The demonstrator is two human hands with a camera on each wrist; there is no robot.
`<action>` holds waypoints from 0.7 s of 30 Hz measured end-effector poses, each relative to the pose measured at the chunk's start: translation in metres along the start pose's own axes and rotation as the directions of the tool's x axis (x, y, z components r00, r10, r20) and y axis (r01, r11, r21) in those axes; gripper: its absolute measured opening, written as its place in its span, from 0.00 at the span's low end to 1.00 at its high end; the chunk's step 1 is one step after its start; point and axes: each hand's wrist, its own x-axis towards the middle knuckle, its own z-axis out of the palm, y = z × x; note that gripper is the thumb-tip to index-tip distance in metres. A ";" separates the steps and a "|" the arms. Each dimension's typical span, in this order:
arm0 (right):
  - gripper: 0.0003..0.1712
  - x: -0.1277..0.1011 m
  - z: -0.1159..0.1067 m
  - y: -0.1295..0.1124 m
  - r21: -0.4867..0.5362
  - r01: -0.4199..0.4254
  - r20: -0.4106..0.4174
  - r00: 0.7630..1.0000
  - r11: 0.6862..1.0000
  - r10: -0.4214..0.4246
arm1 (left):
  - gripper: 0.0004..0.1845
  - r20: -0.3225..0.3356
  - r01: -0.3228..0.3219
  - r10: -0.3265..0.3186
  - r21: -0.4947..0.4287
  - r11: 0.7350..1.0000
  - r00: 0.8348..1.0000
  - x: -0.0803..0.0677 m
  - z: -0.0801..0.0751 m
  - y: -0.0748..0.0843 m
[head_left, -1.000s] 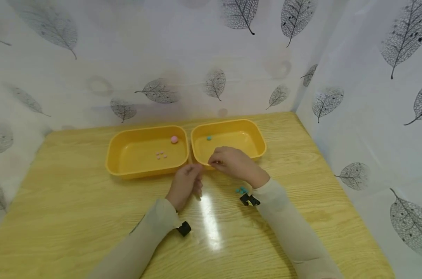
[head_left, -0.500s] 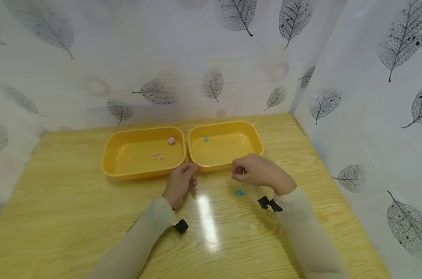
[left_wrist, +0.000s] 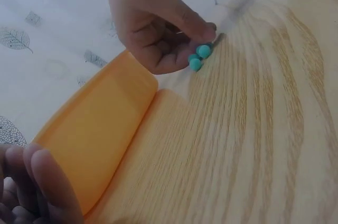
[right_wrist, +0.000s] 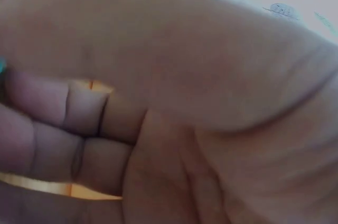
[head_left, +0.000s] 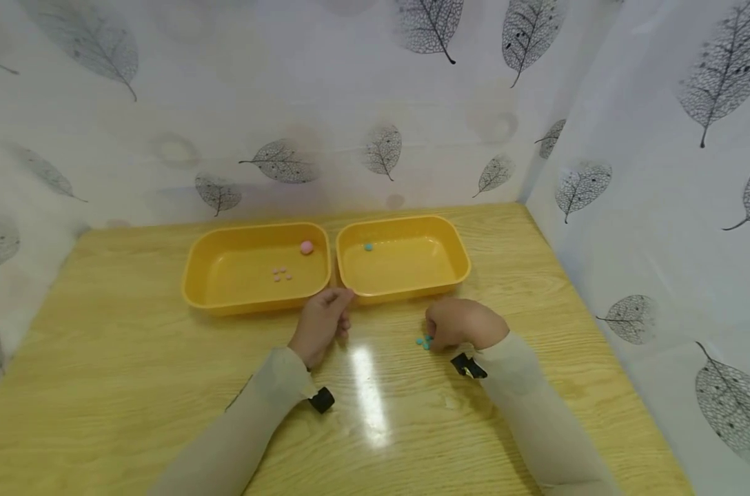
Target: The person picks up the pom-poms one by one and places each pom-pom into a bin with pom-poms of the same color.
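Observation:
My right hand [head_left: 463, 322] is low over the tabletop, fingers curled at a cluster of small teal balls [head_left: 426, 347]. In the left wrist view its thumb and index finger close around the teal balls [left_wrist: 204, 51], pinching at one of them. A sliver of teal shows between thumb and finger at the left edge of the right wrist view, where the right hand [right_wrist: 174, 97] fills most of the picture. My left hand [head_left: 320, 324] rests by the near left corner of the right yellow tray [head_left: 406, 292], its fingers loosely bent and fingertips beside the rim.
The left yellow tray [head_left: 251, 306] contains a larger pink ball [head_left: 307, 247] and several small pink balls [head_left: 289, 277]. One teal ball [head_left: 368, 246] lies inside the right tray. A leaf-patterned curtain [head_left: 325, 103] borders the wooden table [head_left: 164, 386] at the back and right.
My right hand has drawn back from over the right tray's front rim, then come down onto the teal balls. The left hand stays at the tray corner.

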 end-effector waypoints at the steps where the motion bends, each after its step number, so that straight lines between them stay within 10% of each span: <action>1: 0.11 0.001 0.000 0.001 -0.002 -0.006 0.000 1.000 1.000 0.006 | 0.16 -0.001 -0.002 0.002 0.003 1.000 1.000 0.000 0.000 0.000; 21: 0.28 0.010 0.002 0.005 0.041 0.125 -0.140 0.983 0.991 -0.119 | 0.19 -0.042 0.008 -0.008 0.013 1.000 0.999 -0.001 0.001 0.000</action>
